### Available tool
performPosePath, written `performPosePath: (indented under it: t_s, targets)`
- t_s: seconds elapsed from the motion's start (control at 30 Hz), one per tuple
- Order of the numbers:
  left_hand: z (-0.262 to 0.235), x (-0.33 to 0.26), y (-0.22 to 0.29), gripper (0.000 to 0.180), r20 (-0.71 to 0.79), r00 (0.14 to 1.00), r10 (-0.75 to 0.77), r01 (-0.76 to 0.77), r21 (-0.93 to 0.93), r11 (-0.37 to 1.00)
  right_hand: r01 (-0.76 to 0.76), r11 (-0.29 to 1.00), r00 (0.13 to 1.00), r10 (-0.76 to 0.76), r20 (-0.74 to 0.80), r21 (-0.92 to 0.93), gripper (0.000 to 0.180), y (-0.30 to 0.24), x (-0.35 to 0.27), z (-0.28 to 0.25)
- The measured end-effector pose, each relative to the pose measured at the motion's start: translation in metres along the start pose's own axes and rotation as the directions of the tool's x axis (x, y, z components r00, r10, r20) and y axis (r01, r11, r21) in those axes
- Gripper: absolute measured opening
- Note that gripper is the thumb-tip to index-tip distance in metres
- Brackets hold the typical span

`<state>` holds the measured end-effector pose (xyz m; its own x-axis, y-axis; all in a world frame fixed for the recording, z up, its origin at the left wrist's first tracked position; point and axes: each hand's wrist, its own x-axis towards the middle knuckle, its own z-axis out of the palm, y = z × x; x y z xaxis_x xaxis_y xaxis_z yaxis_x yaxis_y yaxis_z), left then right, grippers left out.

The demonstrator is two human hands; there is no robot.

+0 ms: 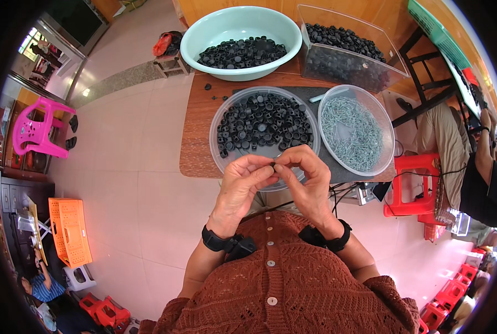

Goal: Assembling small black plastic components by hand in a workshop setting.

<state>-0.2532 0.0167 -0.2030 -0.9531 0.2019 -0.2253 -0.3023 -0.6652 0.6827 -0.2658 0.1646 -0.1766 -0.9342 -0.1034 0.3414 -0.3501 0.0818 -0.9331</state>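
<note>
My left hand (246,177) and my right hand (304,173) meet in front of my chest, over the near rim of a clear round tub (215,146). Thumbs and fingers of both pinch a small black plastic part (273,165), mostly covered by the fingertips. Inside the tub lie many black plastic caps (262,127), heaped loosely. To its right a second clear round container (391,133) holds a pile of silvery screws (351,131). Both stand on a dark mat (327,157) on the brown wooden table (195,133).
Behind the tub stand a pale green basin (187,47) and a clear rectangular bin (337,69), both with black parts. Red stools (412,186) and a seated person (443,128) are at right. An orange crate (70,232) and a pink chair (40,128) stand on the left.
</note>
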Motion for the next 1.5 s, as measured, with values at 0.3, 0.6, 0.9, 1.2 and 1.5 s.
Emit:
performPosePath:
  t_s: [0.3, 0.6, 0.9, 1.2, 1.5]
  targets:
    - [-0.007, 0.003, -0.008, 0.015, -0.031, 0.999, -0.039, 0.038, -0.041, 0.998, 0.048, 0.999, 0.997, -0.048, 0.054, -0.011, 0.017, 0.012, -0.009, 0.001]
    - [-0.009, 0.015, 0.032, 0.011, -0.136, 0.980, 0.144, -0.039, 0.583, 0.812, -0.178, 0.984, 0.983, 0.177, 0.042, 0.031, 0.023, 0.019, -0.008, -0.012]
    - [-0.031, 0.053, 0.031, 0.017, 0.123, 0.830, 0.544, -0.143, 0.990, -0.005, -0.320, 0.888, 0.946, 0.321, 0.053, 0.329, 0.021, 0.025, -0.008, -0.025]
    - [-0.017, 0.046, 0.032, 0.015, 0.001, 0.856, 0.517, -0.214, 0.910, 0.354, -0.408, 0.686, 0.895, 0.431, 0.116, 0.603, 0.018, 0.028, -0.001, -0.036]
    - [0.011, 0.021, 0.024, 0.022, -0.006, 1.000, 0.014, -0.012, 0.290, 0.957, -0.355, 0.773, 0.928, 0.361, 0.095, 0.526, 0.022, 0.014, -0.002, -0.030]
